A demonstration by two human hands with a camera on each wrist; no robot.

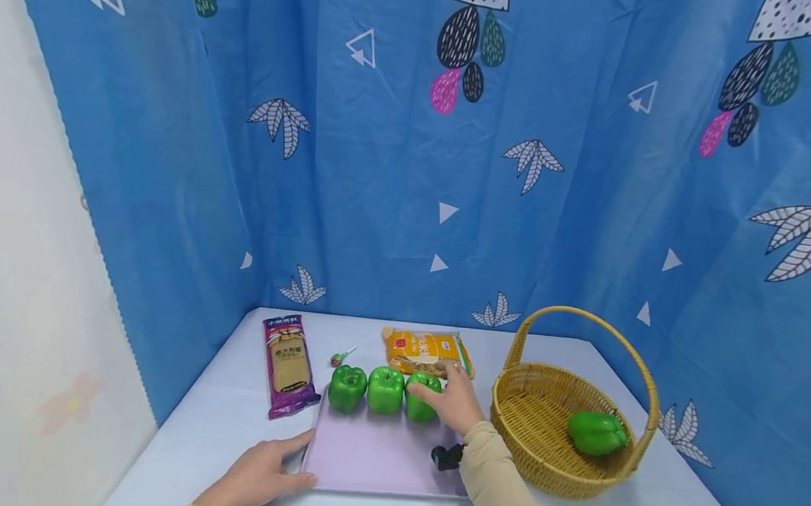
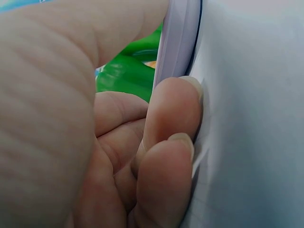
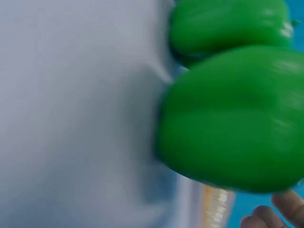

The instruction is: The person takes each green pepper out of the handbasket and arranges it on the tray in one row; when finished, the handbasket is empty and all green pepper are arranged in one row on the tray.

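Observation:
Three green bell peppers stand in a row along the far edge of a pale lilac tray [image 1: 381,458]: a left pepper [image 1: 346,390], a middle pepper [image 1: 385,390] and a right pepper [image 1: 419,408]. My right hand [image 1: 454,399] reaches over the right pepper, thumb in front of it and fingers spread past its far side. In the right wrist view, fingertips [image 3: 289,206] show beside a large pepper [image 3: 232,123]; whether they touch it is unclear. My left hand [image 1: 261,471] rests at the tray's near left corner, thumb and forefinger spread along the rim [image 2: 178,42].
To the right stands a wicker basket [image 1: 539,462] with a tall handle and one green pepper [image 1: 597,433] inside. A purple noodle packet [image 1: 289,365] lies at left. A lollipop [image 1: 340,357] and an orange food bag [image 1: 417,351] lie behind the peppers. A blue curtain [image 1: 396,168] hangs behind.

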